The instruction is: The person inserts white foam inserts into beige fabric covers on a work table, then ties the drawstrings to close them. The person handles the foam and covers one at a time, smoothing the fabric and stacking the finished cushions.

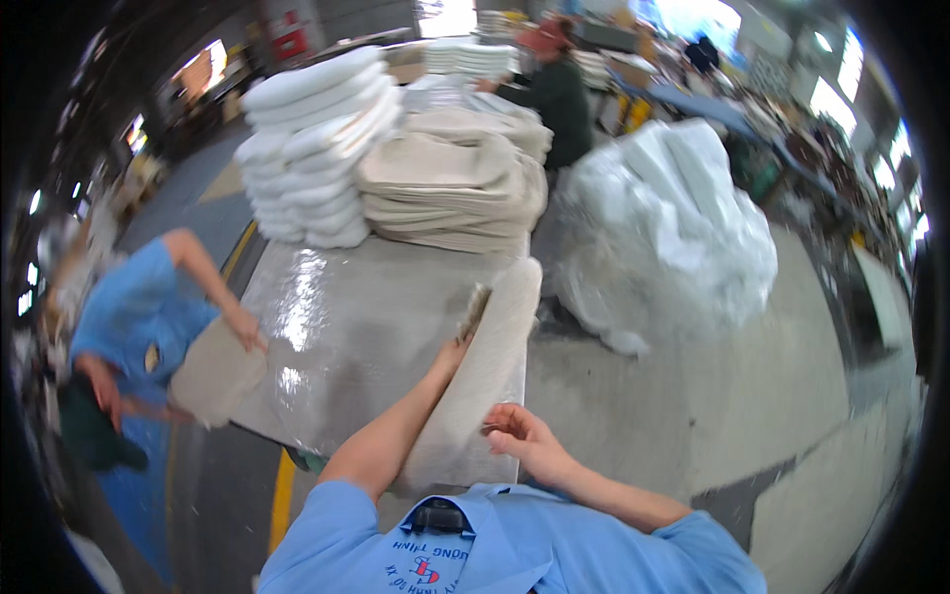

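A long beige padded fabric piece (pixel 483 361) stands tilted on its edge along the right side of the table. My left hand (pixel 456 354) is against its left face, its fingers partly hidden. From that hand juts a tan, bristly thing like a brush (pixel 474 309), closed in the fingers as far as I can see. My right hand (pixel 524 442) is just right of the piece's near end, fingers curled toward the thumb. Something small and dark may be between its fingertips, too small to name.
The grey table (pixel 327 346) has a shiny plastic cover. White padded stacks (pixel 312 148) and folded beige pieces (pixel 450 188) fill its far end. A co-worker at the left holds a beige piece (pixel 220 371); another person (pixel 559 99) stands beyond. A clear plastic bundle (pixel 673 238) bulges at right.
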`<state>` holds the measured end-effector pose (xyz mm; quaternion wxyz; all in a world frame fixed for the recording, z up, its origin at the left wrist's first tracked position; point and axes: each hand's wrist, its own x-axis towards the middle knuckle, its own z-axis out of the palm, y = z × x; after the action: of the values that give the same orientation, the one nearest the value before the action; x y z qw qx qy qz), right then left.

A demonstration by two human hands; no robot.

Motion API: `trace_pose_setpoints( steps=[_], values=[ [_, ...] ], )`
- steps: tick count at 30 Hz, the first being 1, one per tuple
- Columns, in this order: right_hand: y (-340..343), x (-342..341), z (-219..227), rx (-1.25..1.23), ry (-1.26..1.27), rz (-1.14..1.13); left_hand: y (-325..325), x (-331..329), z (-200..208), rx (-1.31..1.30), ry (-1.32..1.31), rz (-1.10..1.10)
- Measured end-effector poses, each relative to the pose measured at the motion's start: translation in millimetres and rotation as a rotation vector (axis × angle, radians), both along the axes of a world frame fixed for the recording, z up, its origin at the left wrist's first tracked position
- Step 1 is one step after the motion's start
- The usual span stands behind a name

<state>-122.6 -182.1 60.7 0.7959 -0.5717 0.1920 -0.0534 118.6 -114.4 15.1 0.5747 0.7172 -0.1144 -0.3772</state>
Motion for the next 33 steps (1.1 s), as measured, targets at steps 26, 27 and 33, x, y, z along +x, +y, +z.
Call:
trace_pose_setpoints(
  steps=[26,27,33],
  values=[
    [-14.2,-1.6,-282.0,0.795,0.455,-0.761,-42.7,-79.7,-111.9,0.473,-0.623,-0.288],
    [-8.9,-8.0,-276.1,0.793,0.484,-0.727,-44.1,-81.1,-112.5,0.489,-0.638,-0.261],
    [11.4,-33.8,-263.3,0.788,0.607,-0.686,-62.2,-82.8,-118.4,0.505,-0.557,-0.23]
  ],
)
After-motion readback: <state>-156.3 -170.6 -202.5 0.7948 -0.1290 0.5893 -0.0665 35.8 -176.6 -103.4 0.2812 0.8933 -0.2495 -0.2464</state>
